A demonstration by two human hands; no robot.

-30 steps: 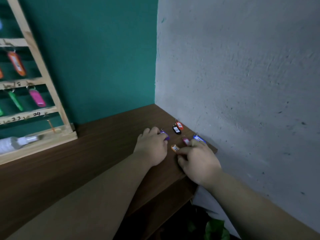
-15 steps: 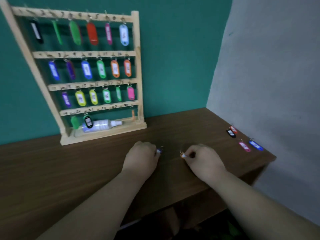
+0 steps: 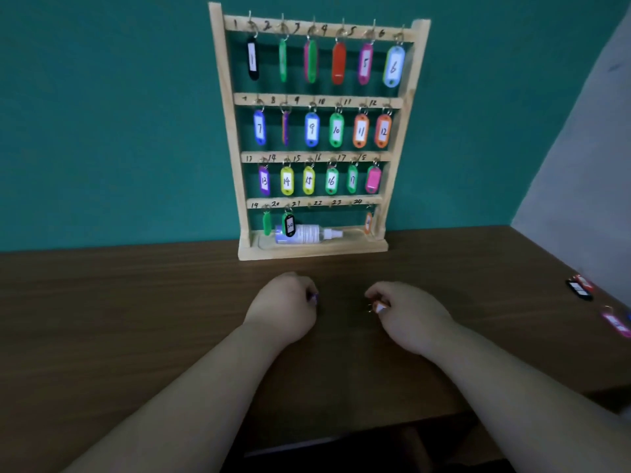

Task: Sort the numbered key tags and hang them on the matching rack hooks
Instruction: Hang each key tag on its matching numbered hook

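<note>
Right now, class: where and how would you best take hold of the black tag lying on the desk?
Likely from above and the near side, pinching one short end of the black tag. It lies flat on the desk, so only its thin edges offer a hold, and the red tag sits close along its far long edge.

A dark brown wood-grain table (image 3: 136, 319) runs from the teal back wall toward the viewer. A pale wooden key rack (image 3: 314, 252) stands upright on it at the back, its base against the wall. Near the table's right edge lie a black plastic key tag (image 3: 579, 290) and a red plastic key tag (image 3: 584, 281), touching, and a blurred pink plastic key tag (image 3: 616, 323) just nearer the viewer.
</note>
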